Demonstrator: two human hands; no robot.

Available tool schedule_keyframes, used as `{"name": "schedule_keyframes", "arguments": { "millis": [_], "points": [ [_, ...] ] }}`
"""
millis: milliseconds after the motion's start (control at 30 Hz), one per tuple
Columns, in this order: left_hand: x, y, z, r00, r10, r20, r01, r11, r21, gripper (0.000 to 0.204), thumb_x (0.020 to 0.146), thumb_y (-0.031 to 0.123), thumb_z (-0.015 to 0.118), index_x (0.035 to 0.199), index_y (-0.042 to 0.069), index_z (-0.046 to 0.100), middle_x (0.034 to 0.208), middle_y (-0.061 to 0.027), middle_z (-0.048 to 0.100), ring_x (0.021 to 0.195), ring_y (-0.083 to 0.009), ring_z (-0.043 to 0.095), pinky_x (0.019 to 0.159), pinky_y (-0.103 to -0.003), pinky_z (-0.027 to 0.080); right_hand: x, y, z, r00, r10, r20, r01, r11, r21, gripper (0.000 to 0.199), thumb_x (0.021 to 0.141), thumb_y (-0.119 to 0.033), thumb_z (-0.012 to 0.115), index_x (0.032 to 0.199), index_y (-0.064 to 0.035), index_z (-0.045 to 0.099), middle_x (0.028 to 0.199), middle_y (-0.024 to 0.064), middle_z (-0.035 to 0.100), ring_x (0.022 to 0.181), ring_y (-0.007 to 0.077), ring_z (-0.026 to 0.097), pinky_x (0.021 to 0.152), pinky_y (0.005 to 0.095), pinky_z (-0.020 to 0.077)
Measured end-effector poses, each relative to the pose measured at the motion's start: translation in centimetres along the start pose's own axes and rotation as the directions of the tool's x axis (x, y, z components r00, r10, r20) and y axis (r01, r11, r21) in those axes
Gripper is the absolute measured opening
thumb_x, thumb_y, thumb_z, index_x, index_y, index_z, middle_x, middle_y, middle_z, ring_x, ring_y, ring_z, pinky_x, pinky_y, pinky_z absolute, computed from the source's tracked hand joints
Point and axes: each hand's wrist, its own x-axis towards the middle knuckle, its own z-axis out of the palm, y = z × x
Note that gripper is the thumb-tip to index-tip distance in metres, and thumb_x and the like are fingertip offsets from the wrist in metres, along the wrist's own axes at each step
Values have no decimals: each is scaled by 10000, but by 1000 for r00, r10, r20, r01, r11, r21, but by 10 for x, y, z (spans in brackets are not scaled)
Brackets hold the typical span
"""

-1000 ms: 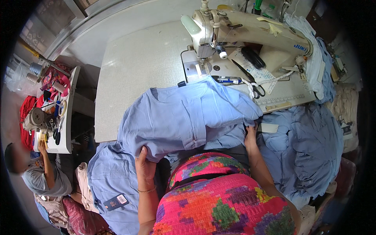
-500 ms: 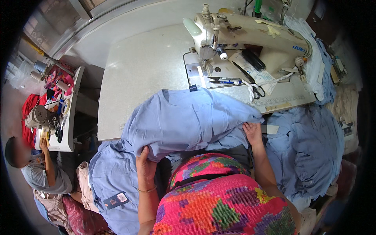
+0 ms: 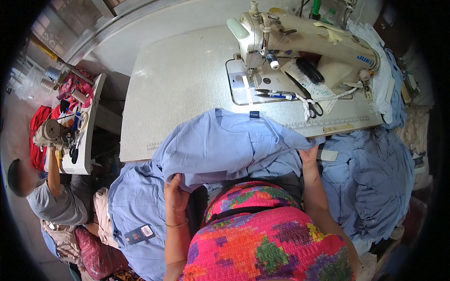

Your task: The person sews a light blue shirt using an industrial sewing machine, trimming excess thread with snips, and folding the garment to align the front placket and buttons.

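Head view: prob. squaring up lt-blue garment [image 3: 229,150], draped over near edge of worktable [image 3: 173,89], in front of sewing machine [image 3: 304,41]. For next move, prob. needs both sides kept level, w/o folds. L hand [image 3: 176,195]: closed on lower L edge, thumb on top, forearm pointing fwd. R hand [image 3: 309,155]: reaching farther fwd, fingers part-curled at R end; firmness of hold, can't tell.

The blue garment [image 3: 218,147] partly hides both hands [image 3: 176,196] [image 3: 309,156].
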Motion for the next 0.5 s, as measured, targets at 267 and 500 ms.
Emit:
{"name": "schedule_keyframes", "arguments": {
  "millis": [267, 500],
  "points": [
    [-15, 48, -2, 993, 110, -50, -107, 992, 66, 443, 846, 113, 614, 1249, -17, 484, 1225, -104, 557, 1120, -243, 540, 980, -411, 417, -82, -39, 34, 855, 488, -177, -347, 284, -894, 229, 873, -123, 573, 1098, -85, 583, 846, -36, 555, 752, 74, 531, 647, 223, 448],
    [-30, 114, -8, 955, 252, 158, -250, 968, -33, 537, 898, 271, 571, 1305, -45, 421, 1347, -160, 455, 1247, -278, 426, 1061, -458, 317, -163, -107, 143, 984, 152, 93, -59, 772, -633, 425, 846, -159, 649, 1232, -27, 532, 1094, 76, 609, 926, 144, 585, 778, 292, 468]
  ]
}}
